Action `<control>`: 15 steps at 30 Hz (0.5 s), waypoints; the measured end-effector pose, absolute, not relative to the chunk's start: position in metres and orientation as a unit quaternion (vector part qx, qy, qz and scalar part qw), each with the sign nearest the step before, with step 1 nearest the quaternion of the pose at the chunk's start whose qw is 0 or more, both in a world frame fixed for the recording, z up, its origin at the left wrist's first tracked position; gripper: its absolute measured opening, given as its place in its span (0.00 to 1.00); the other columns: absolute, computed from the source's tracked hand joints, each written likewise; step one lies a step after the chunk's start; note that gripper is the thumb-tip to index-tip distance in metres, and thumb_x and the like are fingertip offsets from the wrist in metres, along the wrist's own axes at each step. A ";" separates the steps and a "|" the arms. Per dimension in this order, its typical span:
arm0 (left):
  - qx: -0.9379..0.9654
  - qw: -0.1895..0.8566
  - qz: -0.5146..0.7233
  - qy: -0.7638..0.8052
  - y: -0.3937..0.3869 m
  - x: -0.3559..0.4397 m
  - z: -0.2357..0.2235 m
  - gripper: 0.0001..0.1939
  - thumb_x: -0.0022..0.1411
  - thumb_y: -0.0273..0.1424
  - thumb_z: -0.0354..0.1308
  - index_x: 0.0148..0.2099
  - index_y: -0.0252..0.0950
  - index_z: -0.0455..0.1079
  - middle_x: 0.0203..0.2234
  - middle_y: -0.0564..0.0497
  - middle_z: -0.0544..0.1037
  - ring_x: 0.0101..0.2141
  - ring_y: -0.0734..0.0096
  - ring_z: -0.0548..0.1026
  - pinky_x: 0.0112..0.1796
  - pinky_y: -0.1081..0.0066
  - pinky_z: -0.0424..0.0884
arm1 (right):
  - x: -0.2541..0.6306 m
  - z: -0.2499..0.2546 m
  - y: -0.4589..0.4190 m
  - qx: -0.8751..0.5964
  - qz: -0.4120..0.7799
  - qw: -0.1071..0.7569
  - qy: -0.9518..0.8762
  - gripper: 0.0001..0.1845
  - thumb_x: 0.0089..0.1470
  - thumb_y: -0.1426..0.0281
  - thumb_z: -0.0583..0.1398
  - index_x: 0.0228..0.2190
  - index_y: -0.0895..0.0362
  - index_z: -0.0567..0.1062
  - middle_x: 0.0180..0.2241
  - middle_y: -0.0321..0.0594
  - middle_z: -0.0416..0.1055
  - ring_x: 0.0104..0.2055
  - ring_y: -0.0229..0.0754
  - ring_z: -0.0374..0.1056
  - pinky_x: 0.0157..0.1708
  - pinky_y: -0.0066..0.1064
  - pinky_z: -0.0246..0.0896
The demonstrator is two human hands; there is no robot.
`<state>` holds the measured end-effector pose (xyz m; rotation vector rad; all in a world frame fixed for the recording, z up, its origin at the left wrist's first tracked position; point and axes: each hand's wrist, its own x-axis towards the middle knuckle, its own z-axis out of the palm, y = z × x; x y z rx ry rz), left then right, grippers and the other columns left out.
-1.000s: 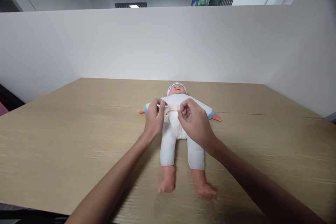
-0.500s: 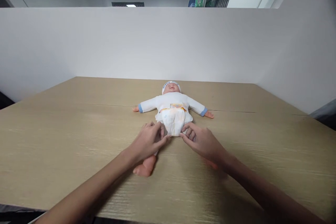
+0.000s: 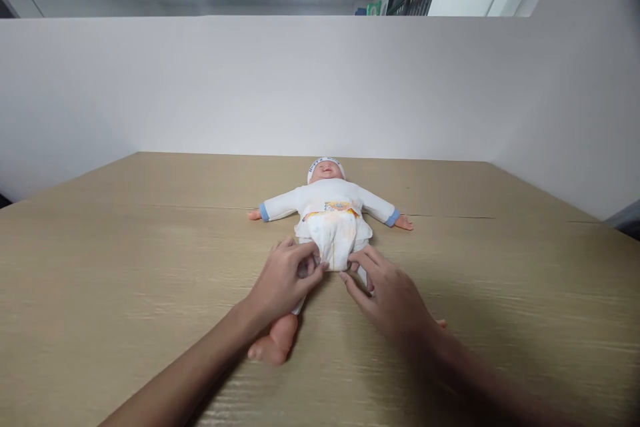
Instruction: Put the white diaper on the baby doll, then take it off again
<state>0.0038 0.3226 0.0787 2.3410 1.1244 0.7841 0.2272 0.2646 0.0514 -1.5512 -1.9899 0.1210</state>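
Observation:
A baby doll (image 3: pixel 327 190) in a white top with blue cuffs lies on its back, head away from me and arms spread. Over its lower body is a white diaper (image 3: pixel 334 233) with an orange-yellow printed band at the waist. My left hand (image 3: pixel 287 273) pinches the diaper's left edge near the crotch, fingers curled. At the opposite edge, my right hand (image 3: pixel 393 287) holds the diaper between thumb and bent fingers. One doll foot (image 3: pixel 275 341) shows below my left wrist; the other leg is mostly hidden behind my right hand.
The wooden table (image 3: pixel 150 253) stretches out on both sides, with a thin seam across it behind the doll. A white partition (image 3: pixel 300 87) rises at the table's far edge and turns along the right side.
My right hand has shifted slightly down and its thumb and fingers look a little wider apart. The left hand stays at the diaper's edge. The view has tilted slightly.

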 end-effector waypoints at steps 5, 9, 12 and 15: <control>0.839 0.206 0.324 0.385 0.322 0.003 0.076 0.07 0.72 0.37 0.59 0.42 0.42 0.74 0.48 0.46 0.79 0.49 0.55 0.75 0.51 0.57 0.69 | 0.225 0.053 0.261 -0.580 0.060 0.329 -0.743 0.05 0.68 0.64 0.60 0.44 0.50 0.75 0.46 0.40 0.76 0.30 0.42 0.70 0.33 0.35 0.63; 0.836 0.213 0.342 0.372 0.321 0.002 0.074 0.06 0.73 0.37 0.59 0.45 0.42 0.75 0.55 0.45 0.78 0.55 0.54 0.75 0.57 0.56 0.68 | 0.223 0.056 0.258 -0.583 0.083 0.341 -0.733 0.06 0.68 0.64 0.61 0.45 0.50 0.75 0.48 0.41 0.76 0.35 0.44 0.72 0.36 0.36 0.65; 0.839 0.208 0.339 0.371 0.320 0.002 0.075 0.05 0.73 0.36 0.59 0.45 0.42 0.75 0.52 0.46 0.80 0.53 0.55 0.75 0.55 0.56 0.68 | 0.220 0.057 0.256 -0.573 0.100 0.349 -0.735 0.07 0.68 0.65 0.61 0.46 0.50 0.75 0.51 0.42 0.76 0.39 0.47 0.72 0.40 0.37 0.66; 0.842 0.211 0.332 0.369 0.320 0.004 0.078 0.05 0.73 0.35 0.59 0.44 0.42 0.74 0.49 0.48 0.80 0.51 0.54 0.75 0.53 0.57 0.68 | 0.217 0.058 0.256 -0.567 0.106 0.360 -0.733 0.08 0.67 0.65 0.61 0.47 0.50 0.75 0.51 0.43 0.77 0.43 0.49 0.73 0.44 0.39 0.67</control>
